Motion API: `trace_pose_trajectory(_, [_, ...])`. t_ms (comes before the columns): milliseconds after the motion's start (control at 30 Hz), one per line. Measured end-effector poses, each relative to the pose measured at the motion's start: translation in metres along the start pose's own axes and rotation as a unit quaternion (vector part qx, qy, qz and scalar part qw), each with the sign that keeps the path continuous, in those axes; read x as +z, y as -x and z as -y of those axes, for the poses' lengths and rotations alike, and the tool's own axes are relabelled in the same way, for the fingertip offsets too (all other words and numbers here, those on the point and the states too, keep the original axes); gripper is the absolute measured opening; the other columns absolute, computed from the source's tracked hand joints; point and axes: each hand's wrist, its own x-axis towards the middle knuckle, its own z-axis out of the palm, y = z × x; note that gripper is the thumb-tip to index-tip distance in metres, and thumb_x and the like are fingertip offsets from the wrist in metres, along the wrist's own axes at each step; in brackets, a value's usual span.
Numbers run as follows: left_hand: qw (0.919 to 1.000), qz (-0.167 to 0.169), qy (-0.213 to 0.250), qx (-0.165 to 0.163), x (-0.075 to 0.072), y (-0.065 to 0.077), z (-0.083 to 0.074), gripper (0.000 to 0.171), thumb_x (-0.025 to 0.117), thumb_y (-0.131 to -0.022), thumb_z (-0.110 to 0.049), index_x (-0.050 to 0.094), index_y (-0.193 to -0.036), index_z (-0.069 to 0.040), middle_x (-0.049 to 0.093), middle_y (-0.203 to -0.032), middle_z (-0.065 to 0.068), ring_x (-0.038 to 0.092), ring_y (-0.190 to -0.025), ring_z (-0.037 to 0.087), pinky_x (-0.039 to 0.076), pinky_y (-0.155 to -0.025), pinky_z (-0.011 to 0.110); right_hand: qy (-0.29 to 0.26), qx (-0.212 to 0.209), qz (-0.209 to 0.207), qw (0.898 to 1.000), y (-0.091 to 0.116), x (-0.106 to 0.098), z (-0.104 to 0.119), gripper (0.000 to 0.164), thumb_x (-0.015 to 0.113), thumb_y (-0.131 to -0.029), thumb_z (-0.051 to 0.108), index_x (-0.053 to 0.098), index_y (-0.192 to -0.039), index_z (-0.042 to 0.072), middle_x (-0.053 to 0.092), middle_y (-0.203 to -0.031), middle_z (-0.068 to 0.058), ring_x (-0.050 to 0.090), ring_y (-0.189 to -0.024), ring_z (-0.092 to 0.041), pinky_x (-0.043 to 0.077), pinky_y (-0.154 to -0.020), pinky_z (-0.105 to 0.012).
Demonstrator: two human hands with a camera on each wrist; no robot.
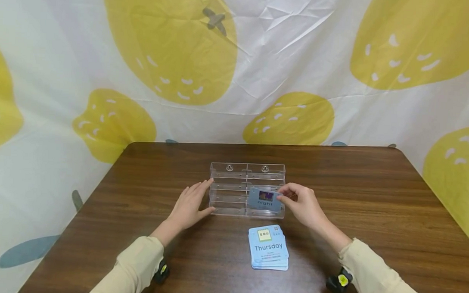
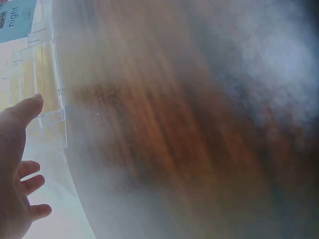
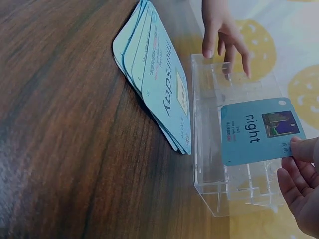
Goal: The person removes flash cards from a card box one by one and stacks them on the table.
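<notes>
Now our right hand (image 1: 300,205) pinches the "night" card (image 1: 265,199) over the clear organizer (image 1: 247,172), our left hand (image 1: 189,205) resting open-fingered against the organizer's left end, the card stack (image 1: 269,247) just before it.

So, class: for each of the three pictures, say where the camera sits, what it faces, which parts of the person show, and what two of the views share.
Head: worn on the head, looking forward and down at the table; both hands and sleeves show, left hand on the clear rack, right hand pinching the night card.
Left wrist: by the left hand, facing blurred table; thumb and fingers show.
Right wrist: low by the right hand, facing the card stack; both hands' fingers show.
Shared: night card and rack appear in all three.
</notes>
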Motion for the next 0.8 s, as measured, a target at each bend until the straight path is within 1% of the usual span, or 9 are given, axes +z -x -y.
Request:
trace_pose_trajectory(67, [1.0000,0.000,-0.001,0.000,0.000,0.000,0.000,0.079,0.070,-0.078,-0.036,0.030,-0.142,-0.014,0.043,-0.137,0.015,0.040,-0.124,0.033,0.028,-0.101,0.055,0.003,-0.011,-0.013,1.000,0.001,0.000,0.001,0.006,0.067,-0.079,0.001,0.066,-0.084,0.005,0.063,-0.074,-0.001,0.052,-0.062,-0.010,0.046,-0.053,-0.024])
trace_pose_trajectory(200, [1.0000,-0.001,-0.003,0.002,0.000,0.000,0.000,0.079,0.070,-0.078,-0.036,0.029,-0.142,-0.014,0.043,-0.137,0.015,0.040,-0.124,0.033,0.029,-0.101,0.055,0.009,-0.035,-0.054,0.998,0.001,-0.001,0.004,0.008,0.068,-0.077,0.000,0.066,-0.083,0.005,0.063,-0.073,-0.001,0.052,-0.061,-0.007,0.046,-0.053,-0.023])
trace_pose_trajectory(300, [1.0000,-0.002,-0.004,0.003,0.001,0.000,0.001,0.079,0.070,-0.078,-0.036,0.030,-0.142,-0.014,0.043,-0.137,0.015,0.040,-0.124,0.034,0.029,-0.101,0.055,0.009,-0.041,-0.071,0.997,0.001,-0.003,0.006,0.008,0.069,-0.077,0.000,0.066,-0.082,0.005,0.064,-0.073,-0.001,0.053,-0.062,-0.007,0.047,-0.055,-0.022])
trace_pose_trajectory(400, [1.0000,-0.002,-0.005,0.002,0.001,0.000,0.001,0.079,0.070,-0.078,-0.037,0.029,-0.142,-0.014,0.043,-0.137,0.015,0.040,-0.124,0.033,0.029,-0.101,0.055,0.008,-0.038,-0.069,0.997,0.002,-0.004,0.008,0.008,0.069,-0.077,0.001,0.066,-0.083,0.005,0.064,-0.073,0.000,0.053,-0.062,-0.006,0.047,-0.055,-0.020])
trace_pose_trajectory(600, [1.0000,-0.002,-0.007,0.003,0.001,0.000,0.001,0.079,0.069,-0.078,-0.037,0.030,-0.142,-0.014,0.043,-0.137,0.014,0.040,-0.124,0.033,0.029,-0.101,0.055,-0.003,-0.018,-0.046,0.999,0.009,-0.006,0.011,0.007,0.068,-0.079,0.002,0.066,-0.084,0.005,0.062,-0.070,0.000,0.052,-0.060,-0.007,0.046,-0.053,-0.023])
trace_pose_trajectory(800, [1.0000,0.001,-0.007,0.001,0.001,0.000,0.001,0.079,0.069,-0.078,-0.038,0.029,-0.142,-0.014,0.043,-0.137,0.015,0.040,-0.124,0.032,0.028,-0.101,0.054,-0.023,0.002,-0.042,0.999,0.012,-0.007,0.011,0.003,0.065,-0.082,0.005,0.066,-0.085,0.004,0.062,-0.069,-0.002,0.051,-0.059,-0.008,0.044,-0.052,-0.021])
